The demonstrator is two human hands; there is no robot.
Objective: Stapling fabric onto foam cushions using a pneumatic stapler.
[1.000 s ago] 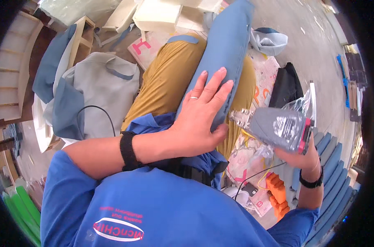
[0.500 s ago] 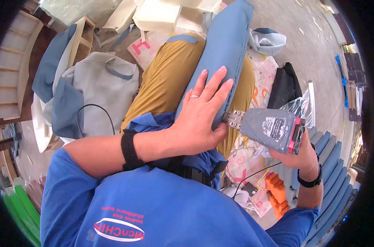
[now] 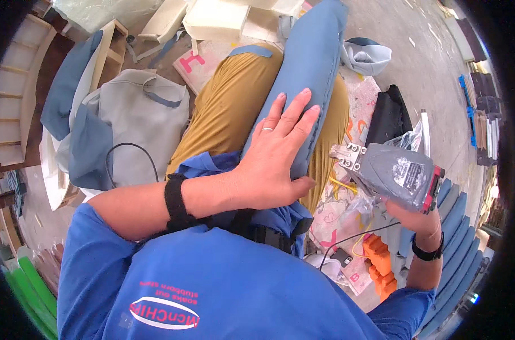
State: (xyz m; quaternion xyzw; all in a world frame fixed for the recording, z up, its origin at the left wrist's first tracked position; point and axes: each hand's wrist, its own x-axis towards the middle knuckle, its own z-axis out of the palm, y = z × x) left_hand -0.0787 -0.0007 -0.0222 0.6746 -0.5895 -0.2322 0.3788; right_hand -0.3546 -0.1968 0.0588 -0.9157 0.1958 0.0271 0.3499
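A long blue upholstered pad (image 3: 309, 56) lies across my lap, with a row of stitches or staples along its right edge. My left hand (image 3: 277, 150) rests flat on its near part, fingers spread and pressing on the fabric. To the right of the pad, my right hand (image 3: 413, 218) grips a grey staple gun (image 3: 396, 173). Its metal nose points left toward the pad, with a gap between them. Most of my right fingers are hidden behind the tool.
Grey and blue fabric covers (image 3: 141, 110) lie over a wooden frame at left. Cream foam pieces (image 3: 215, 22) sit at the far side. Several blue pads (image 3: 453, 249) are stacked at right, near orange blocks (image 3: 378, 255). Black fabric (image 3: 390, 116) lies beyond the staple gun.
My right hand has drawn the staple gun to the right, so its nose has come away from the pad's edge. My left hand has stayed nearly in place.
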